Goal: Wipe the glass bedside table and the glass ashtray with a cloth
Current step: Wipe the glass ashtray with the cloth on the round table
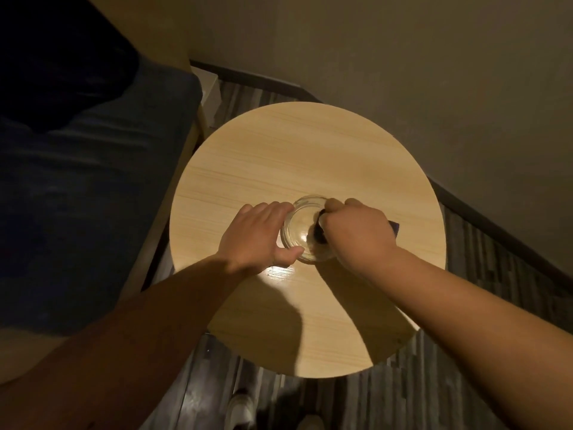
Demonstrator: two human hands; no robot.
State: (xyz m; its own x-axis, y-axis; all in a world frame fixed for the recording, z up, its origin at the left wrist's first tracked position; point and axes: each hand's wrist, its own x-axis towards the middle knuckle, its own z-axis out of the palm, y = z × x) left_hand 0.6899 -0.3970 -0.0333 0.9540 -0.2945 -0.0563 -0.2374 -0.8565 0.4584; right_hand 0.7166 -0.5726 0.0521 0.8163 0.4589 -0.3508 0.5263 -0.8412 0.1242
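Observation:
A clear round glass ashtray (302, 223) stands near the middle of a round, light wood-look bedside table (297, 150). My left hand (257, 237) wraps around the ashtray's left side, thumb on its near rim. My right hand (359, 234) is closed on a dark cloth (319, 232), pressing it inside the ashtray's right half. A dark corner of the cloth (393, 227) sticks out behind the right hand. Most of the cloth is hidden by my fingers.
A bed with dark blue bedding (86, 193) lies close to the table's left edge. Beige walls (434, 88) with a dark skirting board close in behind and to the right. Dark striped flooring (465, 383) surrounds the table; white shoes (242, 408) show at the bottom.

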